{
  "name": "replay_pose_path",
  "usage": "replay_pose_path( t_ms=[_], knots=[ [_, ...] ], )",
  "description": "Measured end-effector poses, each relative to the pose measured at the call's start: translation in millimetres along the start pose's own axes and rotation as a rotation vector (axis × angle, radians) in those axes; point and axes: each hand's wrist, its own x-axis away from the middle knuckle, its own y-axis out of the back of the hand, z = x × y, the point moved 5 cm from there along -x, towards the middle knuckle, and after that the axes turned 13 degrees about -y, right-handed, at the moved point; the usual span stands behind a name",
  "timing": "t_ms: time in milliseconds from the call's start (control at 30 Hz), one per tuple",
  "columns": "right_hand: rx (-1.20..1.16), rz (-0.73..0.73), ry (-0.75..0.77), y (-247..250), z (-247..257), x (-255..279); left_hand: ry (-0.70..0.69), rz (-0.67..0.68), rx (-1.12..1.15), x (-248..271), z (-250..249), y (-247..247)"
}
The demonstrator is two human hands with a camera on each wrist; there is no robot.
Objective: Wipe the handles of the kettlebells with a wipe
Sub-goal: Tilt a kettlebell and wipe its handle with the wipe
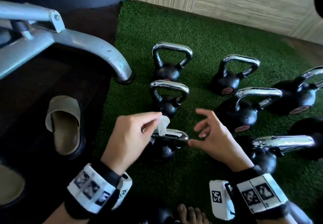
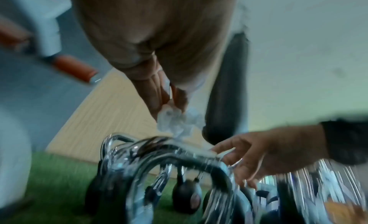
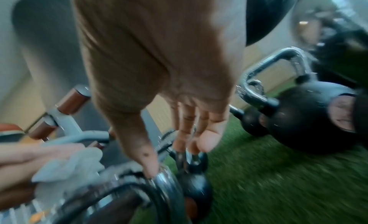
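Kettlebells stand in loose rows on the green turf mat [image 1: 201,31], each with a black ball and a chrome handle pointing up, so every handle is open to us from above without lifting anything. The nearest kettlebell [image 1: 166,151] of the left-hand row sits close to the mat's near edge, directly under our hands, and its handle [image 1: 176,136] is the one we judge to be in work now.

Our left hand [image 1: 132,136] pinches the wipe [image 1: 163,125] between thumb and curled fingertips; the crumpled white wad hangs down from the pinch and lies against the top of that chrome handle. Holding it bunched like this gives us a thick pad to drag along the bar, and probably to fold round its curve.

Our right hand [image 1: 215,136] holds nothing. Its fingers are loosely spread and relaxed, and in the right wrist view the thumb tip touches the right end of the same handle, likely to steady the bell so it does not rock under the wiping. Motion blur hides whether any other finger is in contact.

Further kettlebells wait behind it in the same row, the middle kettlebell [image 1: 167,99] and the far kettlebell [image 1: 170,63], with a second row and more towards the mat's right edge. Left of the mat, on the dark floor, lie a beige slipper [image 1: 64,124] and the foot of a grey machine frame [image 1: 90,49].
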Motion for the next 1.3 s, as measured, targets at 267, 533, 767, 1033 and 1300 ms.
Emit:
replay_pose_path(
  t_ms=[267, 533, 767, 1033, 1300],
  knots=[
    [-0.179, 0.129, -0.258, -80.5, -46.5, -6.7, -0.175, 0.136, -0.123, 16.9, -8.4, -25.5],
    [-0.261, 0.036, -0.26, -90.4, -56.4, -8.1, -0.125, -0.013, -0.074, 36.9, 9.5, -10.6],
    [-0.286, 0.076, -0.245, -92.9, -61.2, -11.9, 0.239, -0.139, 0.271, 64.7, 66.9, -10.9],
    [-0.279, 0.069, -0.198, -92.1, -59.2, -10.9, 0.575, -0.239, 0.591, 101.8, 93.6, -43.7],
    [-0.227, 0.024, -0.196, -89.3, -60.9, -10.3, 0.576, -0.173, 0.441, 101.3, 78.1, -47.7]
  ],
)
